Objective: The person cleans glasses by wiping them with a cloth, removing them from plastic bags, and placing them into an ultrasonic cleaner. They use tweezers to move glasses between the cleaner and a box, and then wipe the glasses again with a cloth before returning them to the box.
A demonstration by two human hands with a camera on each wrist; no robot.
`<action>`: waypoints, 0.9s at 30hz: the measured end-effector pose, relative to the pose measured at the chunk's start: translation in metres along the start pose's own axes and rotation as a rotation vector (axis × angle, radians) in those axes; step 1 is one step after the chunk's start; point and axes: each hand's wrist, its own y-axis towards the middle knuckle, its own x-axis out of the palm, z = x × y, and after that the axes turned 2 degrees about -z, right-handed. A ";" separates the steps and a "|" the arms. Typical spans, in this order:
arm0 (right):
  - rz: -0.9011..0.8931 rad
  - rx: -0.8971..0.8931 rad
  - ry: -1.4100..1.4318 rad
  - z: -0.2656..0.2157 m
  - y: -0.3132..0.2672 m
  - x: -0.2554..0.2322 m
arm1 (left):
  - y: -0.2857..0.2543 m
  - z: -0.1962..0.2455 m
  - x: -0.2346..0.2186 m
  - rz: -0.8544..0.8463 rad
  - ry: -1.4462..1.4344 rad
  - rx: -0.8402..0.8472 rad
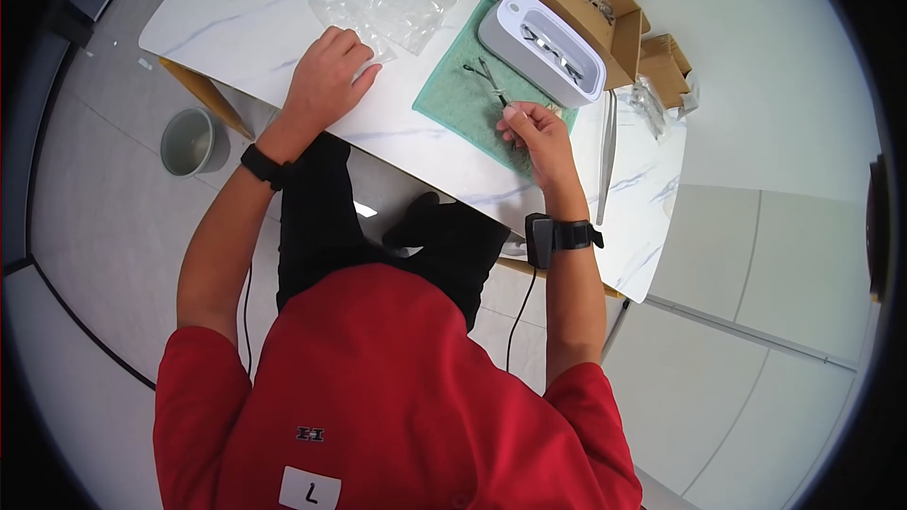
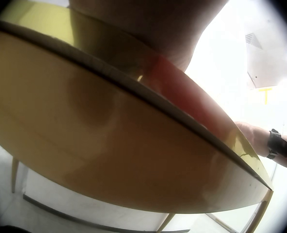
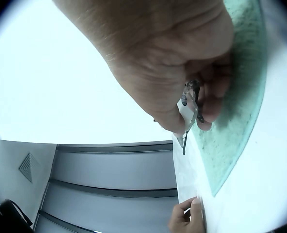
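My right hand (image 1: 537, 137) pinches a pair of eyeglasses (image 1: 487, 78) between thumb and fingers, over a green cloth (image 1: 444, 94). Their thin temples point away from the hand, while in the right wrist view the palm and fingers hide part of the eyeglasses (image 3: 188, 116). My left hand (image 1: 326, 76) rests on the table near its front edge, fingers loosely bent, beside clear plastic bags (image 1: 402, 0). A white ultrasonic cleaner (image 1: 510, 33) stands on the cloth's far side, with another pair of glasses (image 1: 553, 52) in its basin.
Behind the cleaner, an open cardboard box (image 1: 624, 47) contains several pairs of glasses. Further right are a smaller brown carton (image 1: 664, 71) and more clear plastic (image 1: 647, 109). A grey bin (image 1: 194, 144) stands on the floor to the left. The marble-patterned table (image 1: 227, 14) has a rounded edge.
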 end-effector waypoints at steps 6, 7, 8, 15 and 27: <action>0.045 -0.013 0.041 0.004 -0.001 0.001 | 0.001 0.001 -0.001 -0.001 0.021 0.011; 0.049 -0.016 0.043 0.004 -0.001 0.002 | 0.001 0.000 -0.001 0.002 0.021 0.016; 0.068 -0.019 0.039 0.005 -0.001 0.003 | 0.001 0.000 -0.001 0.005 0.022 0.019; 0.118 -0.052 0.061 0.011 0.000 0.004 | -0.001 -0.001 0.001 0.005 0.015 0.020; 0.182 -0.049 0.071 0.014 0.003 0.005 | 0.000 -0.003 0.001 0.008 0.032 0.026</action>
